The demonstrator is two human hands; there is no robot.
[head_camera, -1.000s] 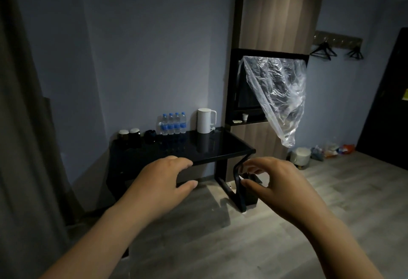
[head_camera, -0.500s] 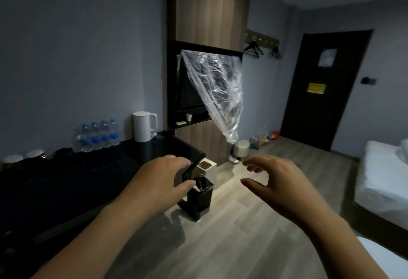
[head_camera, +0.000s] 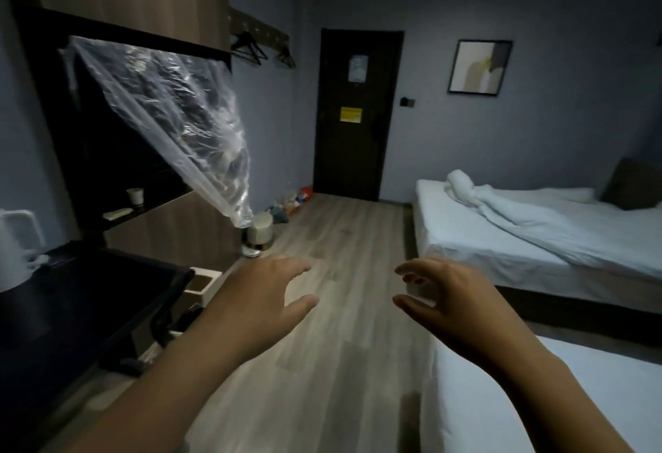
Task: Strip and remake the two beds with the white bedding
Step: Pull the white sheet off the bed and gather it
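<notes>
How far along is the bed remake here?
Done: nothing clearly. The far bed carries a rumpled white duvet. In hand: nothing; the left hand and right hand are empty, over the floor. Left: stripping and remaking the far bed; the near bed shows only a flat white corner, state unclear.

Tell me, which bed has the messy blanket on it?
The far bed, nearer the door: a rumpled white duvet lies bunched across it. The near bed at lower right looks smooth.
</notes>
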